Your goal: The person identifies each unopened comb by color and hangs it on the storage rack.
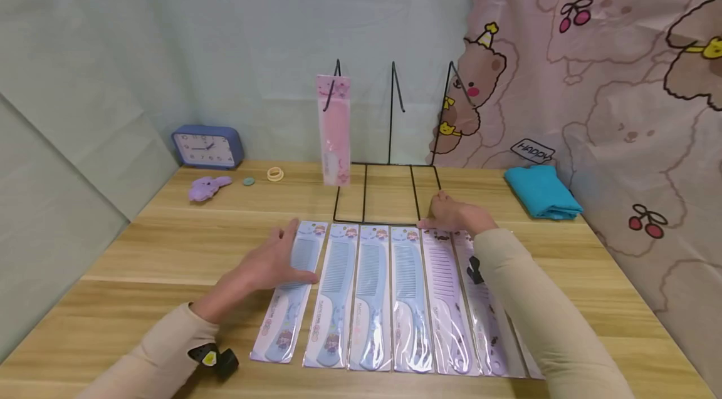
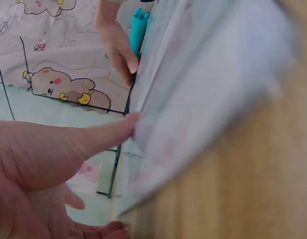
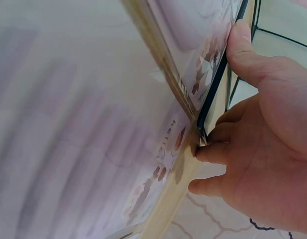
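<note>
My left hand [image 1: 277, 260] holds the leftmost packaged blue comb [image 1: 286, 317] across its width, thumb at the right edge and fingers at the upper left. In the left wrist view that package [image 2: 193, 114] is blurred. Several packaged combs, blue [image 1: 369, 299] and purple [image 1: 448, 305], lie side by side to its right. My right hand [image 1: 454, 214] grips the front right corner of the black wire rack [image 1: 389, 223], its thumb on the front bar [image 3: 215, 89]. The right forearm hides part of the rightmost packages.
A pink packaged comb [image 1: 336, 136] hangs on the rack's left hook. A blue clock [image 1: 207, 147], a purple toy [image 1: 207, 188], a small green disc [image 1: 249, 181] and cream rings [image 1: 274, 174] sit at back left. Folded turquoise cloth [image 1: 543, 192] lies at back right.
</note>
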The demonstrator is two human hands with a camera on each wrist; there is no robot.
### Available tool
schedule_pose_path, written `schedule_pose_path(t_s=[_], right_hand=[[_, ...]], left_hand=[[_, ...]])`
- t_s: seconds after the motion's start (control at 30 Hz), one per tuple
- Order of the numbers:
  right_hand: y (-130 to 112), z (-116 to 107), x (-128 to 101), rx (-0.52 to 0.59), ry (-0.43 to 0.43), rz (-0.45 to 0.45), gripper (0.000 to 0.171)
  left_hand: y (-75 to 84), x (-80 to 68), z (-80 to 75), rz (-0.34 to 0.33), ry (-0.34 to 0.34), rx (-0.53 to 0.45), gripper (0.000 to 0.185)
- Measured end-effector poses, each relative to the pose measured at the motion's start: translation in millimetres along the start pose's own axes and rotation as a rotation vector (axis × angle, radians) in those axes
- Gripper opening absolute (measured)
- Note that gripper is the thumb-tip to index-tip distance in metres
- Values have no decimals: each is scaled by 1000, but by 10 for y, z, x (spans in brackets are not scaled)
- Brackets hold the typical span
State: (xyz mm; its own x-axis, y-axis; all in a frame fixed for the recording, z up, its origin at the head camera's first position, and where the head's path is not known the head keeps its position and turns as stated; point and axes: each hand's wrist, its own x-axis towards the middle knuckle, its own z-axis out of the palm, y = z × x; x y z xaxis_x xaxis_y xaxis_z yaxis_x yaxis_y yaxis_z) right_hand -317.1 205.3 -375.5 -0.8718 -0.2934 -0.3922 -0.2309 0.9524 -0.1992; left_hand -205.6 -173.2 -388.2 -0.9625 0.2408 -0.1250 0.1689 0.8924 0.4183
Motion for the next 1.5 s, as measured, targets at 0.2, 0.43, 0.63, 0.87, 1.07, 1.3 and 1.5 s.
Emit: schedule_pose_path(t_s=[0.2,0.43,0.63,0.87,1.07,1.3,1.5], right_hand=[[26,-1,-10,3,-2,-14,94],[42,4,-8,2,-5,-8,94],[37,-14,-28,23,5,1,93],[25,-27,-52,19,2,14,94],[33,-8,-54,21,-2,6,94],[47,-2,-71,42,-1,9,94],[27,1,-31,40,8,-38,94]], left_hand=[[12,-5,-94,-12,-33,-12,125],[-111,84,-139,20,-29,-52,117],[-124,132,-285,71,-58,-91,98],[-39,44,-465,209,-114,-340,89],[215,-25,-537,357,-111,-592,91],[706,-46,-587,455,97,-717,70],[988,-67,-631,586,175,-837,67]])
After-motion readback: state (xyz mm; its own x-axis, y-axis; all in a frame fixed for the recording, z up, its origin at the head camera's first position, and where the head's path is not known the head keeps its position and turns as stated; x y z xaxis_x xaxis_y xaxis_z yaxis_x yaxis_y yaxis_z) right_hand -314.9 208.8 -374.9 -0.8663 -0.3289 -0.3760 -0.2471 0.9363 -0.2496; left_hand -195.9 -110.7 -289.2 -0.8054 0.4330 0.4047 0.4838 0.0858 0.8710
